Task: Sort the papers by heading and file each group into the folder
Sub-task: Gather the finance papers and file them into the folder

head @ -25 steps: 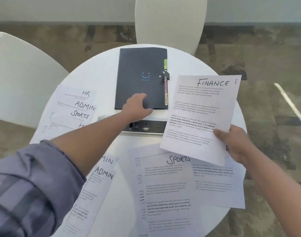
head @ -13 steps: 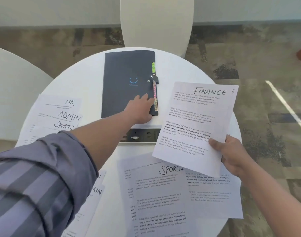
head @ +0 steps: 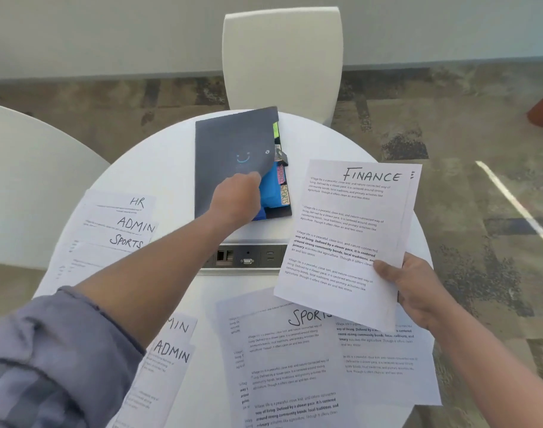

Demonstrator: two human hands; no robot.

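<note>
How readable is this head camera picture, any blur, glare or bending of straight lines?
Head view: the FINANCE sheets in the right hand are sharp, heading readable; the folder cover lifted by the left hand is slightly motion-blurred; the table is washed out bright; wide-angle bending curves the wall base line; soft, even light.

A round white surface [head: 159, 168] carries a dark folder [head: 230, 143] at its far middle. The left hand [head: 236, 199] pinches the cover's near right corner and lifts it — blue dividers [head: 271, 188] with labelled tabs, one reading SPORTS, show beneath. The right hand [head: 418, 291], at the near right, holds the FINANCE sheets [head: 341, 230] above the surface, thumb on top. Loose papers lie around: an HR, ADMIN and SPORTS pile [head: 115, 230] at the left, ADMIN sheets [head: 168, 359] near the left sleeve, a SPORTS sheet [head: 288, 366] nearest. A socket strip [head: 245, 257] sits mid-surface — a white chair [head: 282, 57] stands beyond.
</note>
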